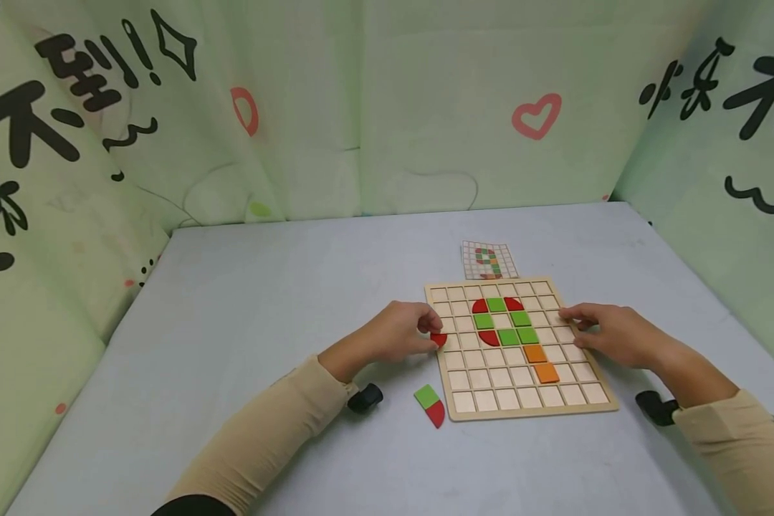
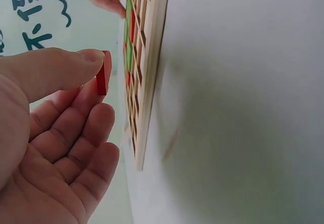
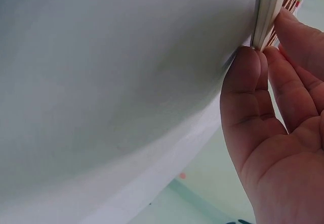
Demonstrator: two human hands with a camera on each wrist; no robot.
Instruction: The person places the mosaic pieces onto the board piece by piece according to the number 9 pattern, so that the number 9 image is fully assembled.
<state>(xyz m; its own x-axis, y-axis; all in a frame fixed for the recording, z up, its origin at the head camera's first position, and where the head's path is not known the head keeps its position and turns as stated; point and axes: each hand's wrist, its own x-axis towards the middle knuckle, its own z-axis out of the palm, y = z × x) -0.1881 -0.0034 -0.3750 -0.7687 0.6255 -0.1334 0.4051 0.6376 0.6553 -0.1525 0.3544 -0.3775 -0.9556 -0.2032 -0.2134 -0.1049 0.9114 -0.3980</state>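
Note:
My left hand (image 1: 401, 331) pinches a red quarter-circle tile (image 1: 438, 340) between thumb and fingertips, at the left edge of a wooden grid board (image 1: 484, 406). In the left wrist view the red tile (image 2: 104, 73) is seen edge-on, clear of the board's frame. My right hand (image 1: 619, 334) grips the board's right edge, with the thumb (image 3: 298, 37) on the upper side and fingertips against the rim. Green squares (image 1: 508, 337), red quarter-circles (image 1: 488, 337) and two orange squares (image 1: 545, 373) sit in the cells, forming a loop with a tail.
A small printed card (image 1: 490, 261) with a coloured grid pattern lies just behind the board. On the white table (image 1: 245, 301), left of the board's near corner, lie a green square (image 1: 427, 396) and a red quarter-circle (image 1: 435, 413). Pale green curtains (image 1: 309, 115) surround the table.

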